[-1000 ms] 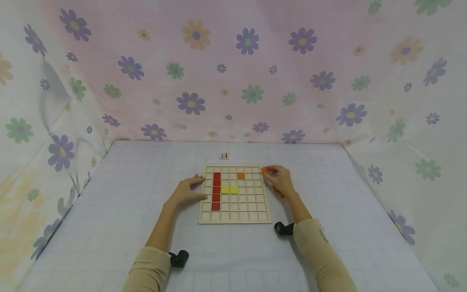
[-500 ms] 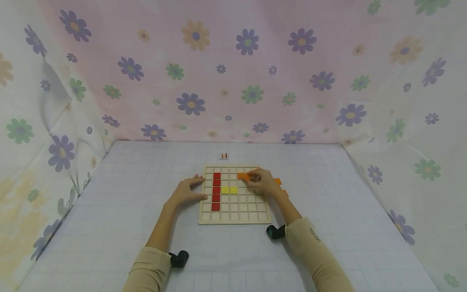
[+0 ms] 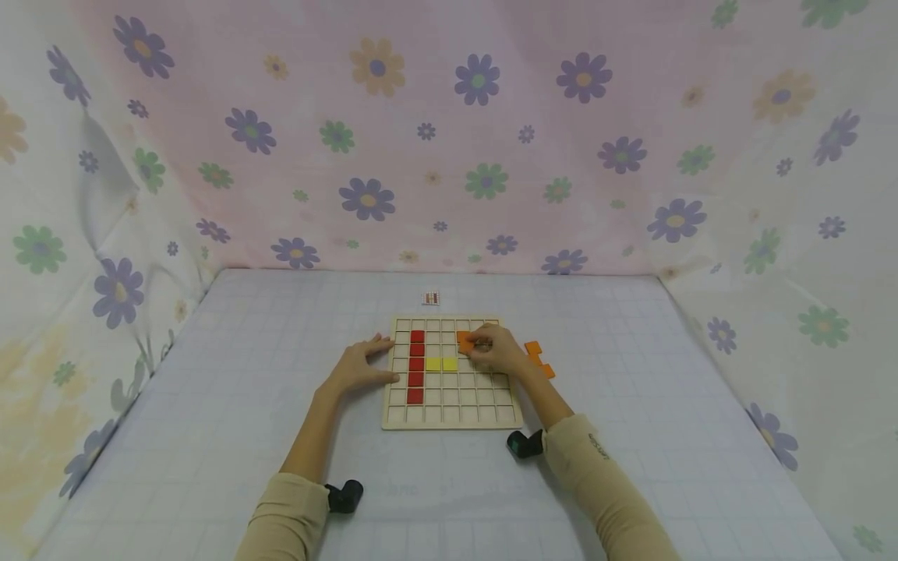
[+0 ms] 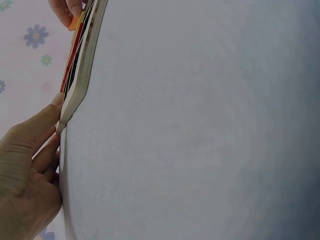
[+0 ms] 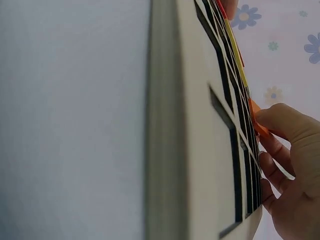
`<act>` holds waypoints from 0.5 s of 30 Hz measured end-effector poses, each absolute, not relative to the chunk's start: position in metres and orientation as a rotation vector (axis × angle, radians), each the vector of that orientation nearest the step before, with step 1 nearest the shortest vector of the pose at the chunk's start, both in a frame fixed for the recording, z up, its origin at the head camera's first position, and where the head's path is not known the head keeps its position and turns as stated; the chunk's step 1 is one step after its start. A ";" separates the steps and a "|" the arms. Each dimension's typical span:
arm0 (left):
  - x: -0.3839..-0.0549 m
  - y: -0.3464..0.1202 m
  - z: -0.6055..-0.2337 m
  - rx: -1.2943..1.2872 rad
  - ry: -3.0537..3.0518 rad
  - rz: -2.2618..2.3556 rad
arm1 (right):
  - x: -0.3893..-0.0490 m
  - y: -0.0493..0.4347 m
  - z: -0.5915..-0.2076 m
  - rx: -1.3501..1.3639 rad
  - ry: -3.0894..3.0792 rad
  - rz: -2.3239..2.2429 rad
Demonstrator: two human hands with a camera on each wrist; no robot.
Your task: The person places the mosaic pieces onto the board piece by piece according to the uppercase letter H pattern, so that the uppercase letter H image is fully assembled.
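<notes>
A light wooden grid board (image 3: 449, 419) lies on the table. Five-cell-long red tiles (image 3: 416, 365) form an upright column on its left side, and yellow tiles (image 3: 442, 365) sit to the right of that column. My right hand (image 3: 500, 351) is over the board's upper right part, its thumb and fingers pinching an orange tile (image 5: 260, 125). The orange tile is right at the grid's surface in the right wrist view, partly hidden by the fingers. My left hand (image 3: 359, 366) rests at the board's left edge, thumb and forefinger spread apart along the frame.
More orange tiles (image 3: 536, 358) lie on the table just right of the board. A small card (image 3: 431, 298) with a printed pattern lies behind it. A flowered cloth (image 3: 449, 156) hangs round the table's back and sides. Black devices (image 3: 344, 496) are worn on both wrists.
My right hand has moved left from beside the board's right edge to over the grid, bringing an orange tile beside the orange square there. My left hand has stayed in place.
</notes>
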State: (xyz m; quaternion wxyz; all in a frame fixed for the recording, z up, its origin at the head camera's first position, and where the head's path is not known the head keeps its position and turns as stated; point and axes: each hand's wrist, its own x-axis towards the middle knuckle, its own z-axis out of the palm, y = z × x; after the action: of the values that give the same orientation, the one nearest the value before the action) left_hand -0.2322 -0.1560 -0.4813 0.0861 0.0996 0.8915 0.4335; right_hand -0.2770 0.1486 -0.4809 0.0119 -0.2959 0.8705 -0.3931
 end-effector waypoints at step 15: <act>-0.233 -0.157 -0.481 0.324 2.673 1.280 | -0.277 0.147 -0.486 -1.044 2.748 -1.201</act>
State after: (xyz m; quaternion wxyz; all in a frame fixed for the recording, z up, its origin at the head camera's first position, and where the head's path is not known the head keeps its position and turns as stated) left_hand -0.2332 -0.1568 -0.4807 0.0800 0.1084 0.8937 0.4279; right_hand -0.2766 0.1474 -0.4860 -0.0172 -0.3288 0.8652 -0.3782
